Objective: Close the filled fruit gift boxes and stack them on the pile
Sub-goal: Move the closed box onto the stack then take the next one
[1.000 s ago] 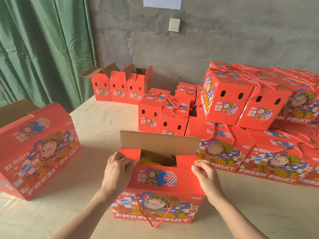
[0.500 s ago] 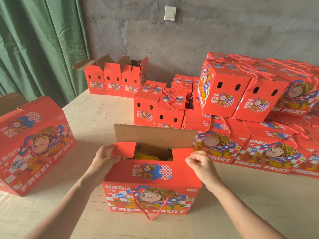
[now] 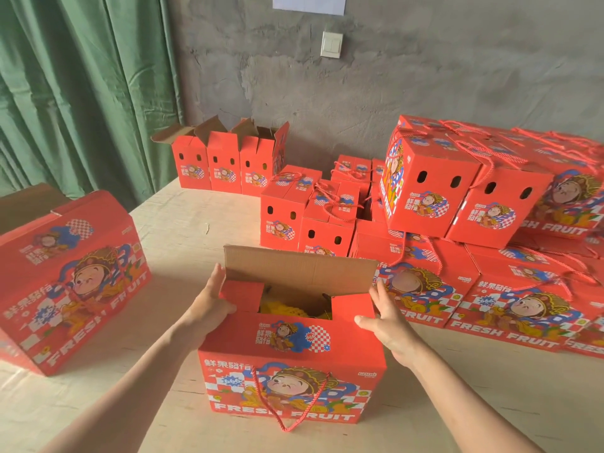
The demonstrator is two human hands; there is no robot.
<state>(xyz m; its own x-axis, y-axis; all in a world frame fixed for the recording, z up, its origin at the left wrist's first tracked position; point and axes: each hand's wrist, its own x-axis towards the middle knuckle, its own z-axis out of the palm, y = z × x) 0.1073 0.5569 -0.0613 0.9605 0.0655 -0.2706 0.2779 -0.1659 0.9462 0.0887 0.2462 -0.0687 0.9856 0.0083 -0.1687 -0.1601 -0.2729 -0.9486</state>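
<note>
Both hands have let go of the small side flaps they were pinching half a second ago and now lie flat against the ends of the fruit gift box [image 3: 291, 371]. The left hand [image 3: 209, 305] is open, its fingers straight up along the box's left end and its thumb pressing at the base of the left flap [image 3: 242, 294], which is folded inward. The right hand [image 3: 389, 325] is wide open with fingers spread beside the right end, its thumb resting on the right flap [image 3: 353, 308].

That box stands upright on the wooden table [image 3: 183, 230], nearest the camera, its one brown back flap [image 3: 300, 269] still raised. Yellow fruit [image 3: 281, 307] shows in the gap between the two side flaps. One red rope handle [image 3: 287, 410] hangs down its front.

To the right, the pile [image 3: 490, 289] of closed boxes stands just beside the right hand, with little room on that side. To the left, bare table lies between the box and one closed box [image 3: 72, 282] standing well apart. The table's left edge runs along a green curtain [image 3: 81, 93].

At the back, three open boxes [image 3: 225, 165] stand in a row against the grey wall. Smaller closed boxes [image 3: 294, 217] sit between that row and the pile; two face front, and the number behind them cannot be told. Two boxes in the pile's upper layer show ends with paired oval holes.
</note>
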